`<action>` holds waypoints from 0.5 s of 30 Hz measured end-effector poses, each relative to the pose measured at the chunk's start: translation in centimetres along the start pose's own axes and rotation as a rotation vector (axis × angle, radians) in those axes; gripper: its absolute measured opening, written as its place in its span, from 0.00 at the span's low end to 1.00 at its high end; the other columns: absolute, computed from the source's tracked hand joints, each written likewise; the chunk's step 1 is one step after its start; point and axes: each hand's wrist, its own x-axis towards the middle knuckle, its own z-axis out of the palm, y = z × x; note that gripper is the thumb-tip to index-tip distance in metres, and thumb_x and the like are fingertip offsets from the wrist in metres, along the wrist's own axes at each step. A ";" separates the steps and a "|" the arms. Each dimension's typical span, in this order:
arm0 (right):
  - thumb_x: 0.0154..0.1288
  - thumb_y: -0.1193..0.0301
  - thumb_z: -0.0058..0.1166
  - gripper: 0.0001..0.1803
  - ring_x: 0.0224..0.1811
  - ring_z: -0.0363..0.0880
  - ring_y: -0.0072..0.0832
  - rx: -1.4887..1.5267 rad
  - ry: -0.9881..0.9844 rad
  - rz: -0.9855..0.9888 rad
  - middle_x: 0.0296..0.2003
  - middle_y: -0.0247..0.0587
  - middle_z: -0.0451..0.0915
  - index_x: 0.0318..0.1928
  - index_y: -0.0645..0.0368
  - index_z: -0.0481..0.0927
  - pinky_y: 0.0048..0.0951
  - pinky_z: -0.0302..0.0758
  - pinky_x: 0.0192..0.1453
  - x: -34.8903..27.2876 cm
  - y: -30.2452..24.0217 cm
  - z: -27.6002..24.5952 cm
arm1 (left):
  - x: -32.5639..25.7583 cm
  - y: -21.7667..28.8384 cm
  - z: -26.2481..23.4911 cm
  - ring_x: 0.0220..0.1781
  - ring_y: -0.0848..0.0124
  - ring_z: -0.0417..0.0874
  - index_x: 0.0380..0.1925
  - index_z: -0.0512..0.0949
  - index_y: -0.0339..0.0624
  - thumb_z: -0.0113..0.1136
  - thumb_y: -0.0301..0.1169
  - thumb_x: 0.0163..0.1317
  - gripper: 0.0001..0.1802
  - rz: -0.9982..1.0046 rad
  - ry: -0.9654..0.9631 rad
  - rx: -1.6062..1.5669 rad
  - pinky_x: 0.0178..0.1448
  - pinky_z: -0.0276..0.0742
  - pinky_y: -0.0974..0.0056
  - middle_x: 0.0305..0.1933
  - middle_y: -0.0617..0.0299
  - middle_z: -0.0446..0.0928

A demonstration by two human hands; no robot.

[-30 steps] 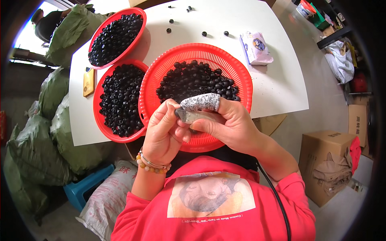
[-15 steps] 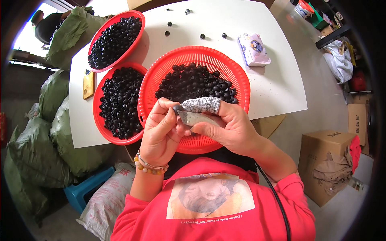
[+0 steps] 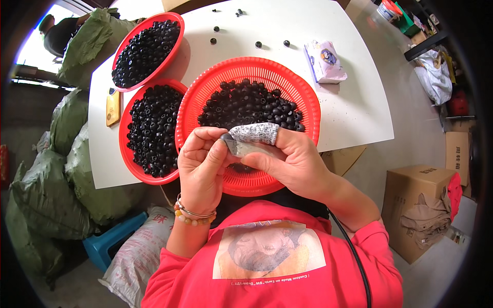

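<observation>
Above the near part of a red slotted basket [image 3: 303, 102], both hands work close together. Between thumb and fingertips my left hand [image 3: 201, 159] pinches a small black round piece [image 3: 225, 137], mostly covered by the fingers. My right hand [image 3: 303, 164] is closed on a flat, pale grey blade-like piece [image 3: 244, 148], whose tip is at the black piece. A grey speckled knit sleeve [image 3: 255, 133] covers the right forefinger. Many similar black round pieces [image 3: 241, 105] lie in the basket, some showing an open hollow end.
Two red basins [image 3: 177, 38] of black pieces stand on the white table [image 3: 354, 115], left of the basket. A phone [image 3: 113, 109], a tissue pack [image 3: 325, 62] and several loose pieces lie there too. Green sacks [image 3: 43, 190], a blue stool [image 3: 113, 238] and a carton [image 3: 405, 205] flank me.
Both hands remain at the same spot, with the fingers shifted slightly. The pale blade has turned a little against the black piece, and the lower left fingers are tucked further in.
</observation>
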 end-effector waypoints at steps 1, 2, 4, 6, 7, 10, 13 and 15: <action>0.56 0.73 0.53 0.15 0.38 0.75 0.20 -0.029 0.009 -0.004 0.36 0.41 0.78 0.45 0.63 0.73 0.23 0.71 0.42 0.0 0.1 0.0 | 0.0 -0.1 0.0 0.34 0.75 0.78 0.39 0.69 0.33 0.49 0.22 0.58 0.08 0.013 0.010 0.012 0.40 0.78 0.71 0.34 0.59 0.74; 0.56 0.73 0.53 0.15 0.38 0.76 0.20 -0.025 0.008 0.000 0.36 0.42 0.78 0.44 0.63 0.73 0.23 0.71 0.42 0.0 0.1 0.0 | 0.0 -0.1 -0.1 0.35 0.76 0.77 0.39 0.68 0.34 0.48 0.22 0.59 0.08 0.023 0.006 0.033 0.40 0.76 0.72 0.35 0.60 0.74; 0.56 0.72 0.53 0.15 0.37 0.76 0.21 -0.019 0.007 0.011 0.36 0.43 0.78 0.44 0.63 0.73 0.23 0.71 0.41 0.1 0.0 0.1 | -0.1 -0.3 -0.1 0.36 0.76 0.77 0.41 0.68 0.35 0.46 0.21 0.60 0.09 0.042 -0.003 0.074 0.40 0.73 0.74 0.36 0.60 0.74; 0.57 0.72 0.52 0.14 0.37 0.76 0.20 -0.018 0.015 -0.001 0.36 0.42 0.78 0.44 0.63 0.73 0.23 0.71 0.41 0.2 0.2 0.1 | -0.2 -0.4 -0.2 0.36 0.77 0.76 0.40 0.68 0.35 0.46 0.21 0.60 0.08 0.070 -0.017 0.094 0.40 0.73 0.74 0.36 0.60 0.74; 0.57 0.72 0.52 0.13 0.38 0.75 0.20 -0.018 0.020 -0.008 0.36 0.41 0.78 0.44 0.63 0.73 0.23 0.71 0.41 0.2 0.3 0.1 | -0.1 -0.5 -0.2 0.36 0.77 0.76 0.40 0.68 0.35 0.46 0.21 0.60 0.08 0.083 -0.025 0.104 0.40 0.73 0.74 0.36 0.60 0.73; 0.59 0.71 0.50 0.14 0.38 0.74 0.18 0.050 -0.004 0.012 0.37 0.37 0.77 0.45 0.64 0.72 0.21 0.70 0.43 0.2 0.0 0.2 | 0.0 -0.4 0.0 0.36 0.78 0.75 0.39 0.69 0.36 0.47 0.22 0.60 0.08 0.061 -0.017 0.065 0.39 0.74 0.74 0.36 0.60 0.73; 0.61 0.70 0.48 0.15 0.39 0.71 0.16 0.332 -0.081 0.155 0.37 0.33 0.75 0.47 0.65 0.70 0.19 0.69 0.44 0.5 -0.6 -0.3 | 0.1 -0.5 0.0 0.33 0.74 0.78 0.39 0.68 0.34 0.49 0.22 0.58 0.08 0.013 -0.015 -0.082 0.39 0.78 0.68 0.34 0.58 0.75; 0.62 0.69 0.48 0.16 0.39 0.71 0.16 0.276 -0.007 0.148 0.37 0.33 0.74 0.47 0.65 0.69 0.18 0.69 0.44 0.8 -0.6 -0.4 | 0.2 -0.6 -0.2 0.32 0.73 0.78 0.39 0.68 0.34 0.48 0.22 0.59 0.08 -0.010 -0.036 -0.092 0.39 0.79 0.67 0.35 0.58 0.75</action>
